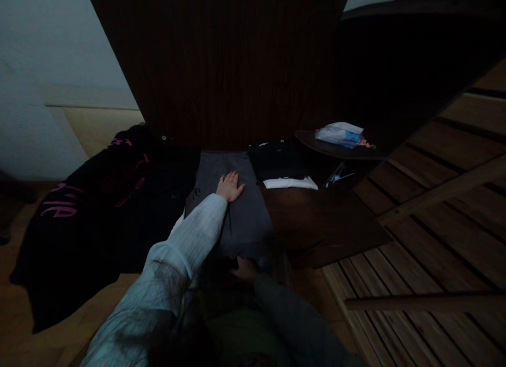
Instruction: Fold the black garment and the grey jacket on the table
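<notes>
My left hand [230,186], in a white sleeve, lies flat and open on a grey garment [247,219] spread over the surface in front of me. My right hand [245,269], in a dark sleeve, sits at the near edge of the same garment. It is in deep shadow, so its fingers cannot be made out. A black garment with pink lettering [98,209] lies to the left of the grey one.
Beyond the grey garment are a folded black garment [280,161] and a folded white item [290,183]. A plastic bag [340,134] rests on a dark round shelf [336,150]. A dark wooden tabletop [324,219] and wooden slats [435,209] lie to the right.
</notes>
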Available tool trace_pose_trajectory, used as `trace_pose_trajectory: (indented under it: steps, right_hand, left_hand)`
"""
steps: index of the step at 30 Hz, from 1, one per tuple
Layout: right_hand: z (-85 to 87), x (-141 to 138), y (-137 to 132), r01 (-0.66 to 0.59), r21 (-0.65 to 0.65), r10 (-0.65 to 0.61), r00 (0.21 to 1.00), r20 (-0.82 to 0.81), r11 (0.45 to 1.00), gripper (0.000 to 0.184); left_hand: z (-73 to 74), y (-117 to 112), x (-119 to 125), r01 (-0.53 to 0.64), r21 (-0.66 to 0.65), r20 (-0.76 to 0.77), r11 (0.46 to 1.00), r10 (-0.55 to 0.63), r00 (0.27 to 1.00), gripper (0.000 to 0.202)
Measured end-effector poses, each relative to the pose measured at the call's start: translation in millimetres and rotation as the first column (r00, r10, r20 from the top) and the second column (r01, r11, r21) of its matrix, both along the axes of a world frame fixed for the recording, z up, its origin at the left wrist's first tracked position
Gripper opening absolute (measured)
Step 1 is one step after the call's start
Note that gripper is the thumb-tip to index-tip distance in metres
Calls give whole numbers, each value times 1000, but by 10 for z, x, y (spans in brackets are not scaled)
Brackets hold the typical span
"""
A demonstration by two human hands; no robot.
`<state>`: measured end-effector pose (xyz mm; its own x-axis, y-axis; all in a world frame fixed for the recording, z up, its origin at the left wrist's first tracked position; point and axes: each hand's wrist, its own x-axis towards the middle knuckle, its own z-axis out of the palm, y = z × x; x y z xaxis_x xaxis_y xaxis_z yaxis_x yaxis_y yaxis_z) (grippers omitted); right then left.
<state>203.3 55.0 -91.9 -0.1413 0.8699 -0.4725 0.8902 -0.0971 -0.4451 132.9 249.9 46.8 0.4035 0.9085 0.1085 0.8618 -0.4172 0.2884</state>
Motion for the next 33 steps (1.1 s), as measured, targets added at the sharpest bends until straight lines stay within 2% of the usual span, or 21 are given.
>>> trace_pose_trajectory:
  steps: [2,5,8,10,12,14,16,19,26,33]
  right_hand:
    - [-20,82,-38,-46,-74,39,995,-90,996,41]
    - [163,291,-221,-65,-101,38,968,-250,993,26]
    - [597,603,-441,-15,23,22,924,-381,1000,23]
    - [934,821,-544,106,135,-38,901,-432,985,28]
    - [1208,993,-588,242,277,-110,902,-416,930,29]
    - [1367,1086,-570,329,439,-156,910,-384,836,25]
    - [1416,1098,-507,344,551,-164,923,-349,760,20]
    - [1378,1017,-392,301,622,-135,944,-300,723,18]
    - [1273,868,-268,273,729,-194,962,-192,627,11]
    - [1277,880,-203,206,754,-153,978,-141,624,10]
  left_hand:
    - [-2,2,3,4,4,13,1000,-4,1000,56]
    - [6,-7,11,3,-8,25,1000,-3,1000,56]
    - [10,-21,8,3,-15,62,1000,-2,998,56]
    - [4,-19,-8,12,0,113,1000,-12,993,54]
    - [-11,-1,-37,28,27,178,999,-32,983,50]
    - [-28,32,-73,32,70,273,997,-50,961,43]
    - [-44,68,-107,-5,119,391,993,-42,919,37]
    - [-60,103,-136,-79,145,508,986,-6,861,32]
    - [-83,102,-138,-51,136,437,989,-14,899,29]
    - [-92,110,-140,-60,155,411,986,-9,911,28]
